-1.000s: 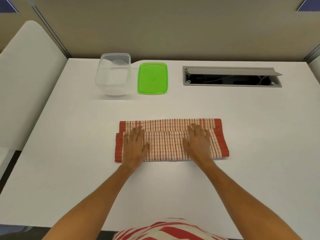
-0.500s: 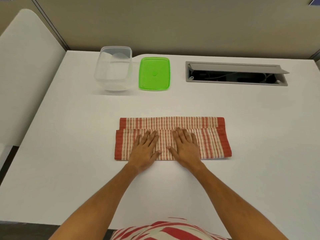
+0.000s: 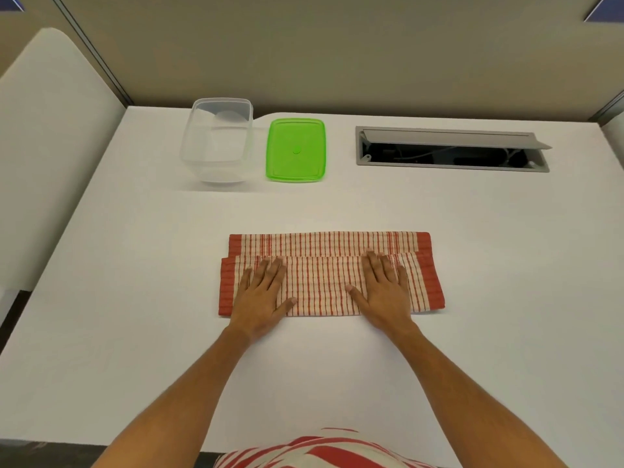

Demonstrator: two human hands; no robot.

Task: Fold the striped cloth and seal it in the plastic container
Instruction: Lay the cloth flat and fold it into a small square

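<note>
The red-and-cream striped cloth (image 3: 324,275) lies folded into a long band on the white table (image 3: 135,298), its near layer slightly offset from the far one. My left hand (image 3: 261,293) rests flat, fingers spread, on the cloth's left part. My right hand (image 3: 385,292) lies flat on its right part. Neither hand grips anything. The clear plastic container (image 3: 217,140) stands without its lid at the back left. Its green lid (image 3: 296,149) lies flat on the table just to the right of it.
A grey cable hatch (image 3: 452,150) stands open at the back right of the table. A beige partition wall (image 3: 337,52) runs behind the table. A white panel (image 3: 50,146) borders the left side.
Half a second ago my hands were side by side at the cloth's middle; they have since slid apart toward its two ends, pressing it flat. The cloth has stayed in place.
</note>
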